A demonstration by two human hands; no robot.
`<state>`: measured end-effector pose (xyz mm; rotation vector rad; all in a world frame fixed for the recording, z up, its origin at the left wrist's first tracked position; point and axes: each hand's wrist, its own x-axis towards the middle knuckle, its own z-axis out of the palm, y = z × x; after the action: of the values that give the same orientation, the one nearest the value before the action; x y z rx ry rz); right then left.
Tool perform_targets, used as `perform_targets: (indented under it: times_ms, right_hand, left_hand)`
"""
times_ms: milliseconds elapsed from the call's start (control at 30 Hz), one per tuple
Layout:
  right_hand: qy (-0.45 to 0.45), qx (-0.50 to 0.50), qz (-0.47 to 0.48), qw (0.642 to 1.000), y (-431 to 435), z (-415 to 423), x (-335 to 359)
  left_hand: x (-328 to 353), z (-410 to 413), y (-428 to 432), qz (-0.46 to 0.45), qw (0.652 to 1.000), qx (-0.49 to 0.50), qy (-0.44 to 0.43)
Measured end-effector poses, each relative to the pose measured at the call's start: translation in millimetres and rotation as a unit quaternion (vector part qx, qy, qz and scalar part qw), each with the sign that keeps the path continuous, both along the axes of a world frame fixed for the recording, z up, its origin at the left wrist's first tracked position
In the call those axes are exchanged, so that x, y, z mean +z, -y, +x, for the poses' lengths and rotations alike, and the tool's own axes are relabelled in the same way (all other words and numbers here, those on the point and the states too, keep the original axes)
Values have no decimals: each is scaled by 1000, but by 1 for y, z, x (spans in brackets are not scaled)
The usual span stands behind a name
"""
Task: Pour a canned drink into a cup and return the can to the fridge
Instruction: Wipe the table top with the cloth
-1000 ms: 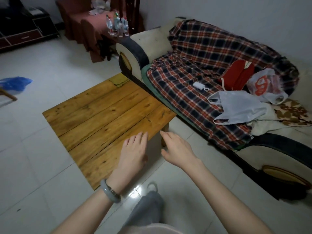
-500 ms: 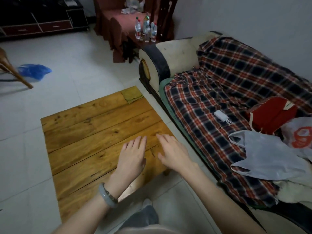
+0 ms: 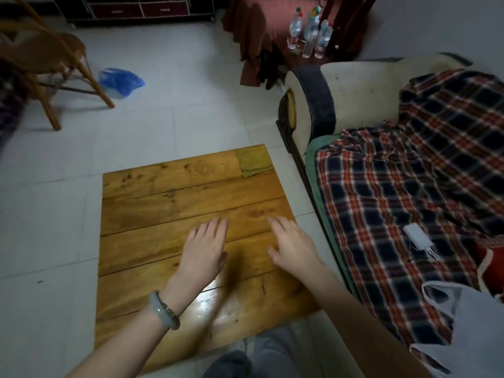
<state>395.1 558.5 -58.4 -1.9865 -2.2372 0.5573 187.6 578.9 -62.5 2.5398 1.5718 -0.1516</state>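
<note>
I have my left hand (image 3: pixel 203 252) flat and empty over the table (image 3: pixel 163 203), with my right hand (image 3: pixel 293 249) at its 3 o'clock, also relaxed and holding nothing. No can, cup or fridge is in view, so I judge the whole task remains.

Two hands, a left hand (image 3: pixel 203 249) and a right hand (image 3: pixel 293 248), one wooden bench (image 3: pixel 163 203), one bracelet (image 3: pixel 163 313), one chair (image 3: pixel 54 50), one blue bag (image 3: pixel 120 81), four bottles (image 3: pixel 311 31), one sofa (image 3: pixel 354 88), one plaid blanket (image 3: pixel 395 186), one charger (image 3: pixel 417 236)
</note>
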Motion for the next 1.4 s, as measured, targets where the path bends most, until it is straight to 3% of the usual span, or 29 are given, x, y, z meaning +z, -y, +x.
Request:
perform_targets:
  times_ms: [267, 467, 733, 1033, 1400]
  right_hand:
    - [-9, 61, -27, 998, -119, 52, -46]
    - [-1, 83, -45, 996, -232, 88, -110]
    - [-36, 118, 12, 992, -341, 108, -218]
    - [2, 147, -12, 989, -388, 114, -310]
    - [-27, 128, 20, 991, -397, 115, -321]
  left_hand:
    - [-39, 33, -95, -19, 999, 49, 2]
    - [-88, 59, -190, 18, 999, 47, -8]
    - [-203, 73, -299, 26, 994, -105, -3]
    - [-291, 97, -359, 33, 994, -101, 29]
    - [-304, 109, -384, 106, 984, -101, 103]
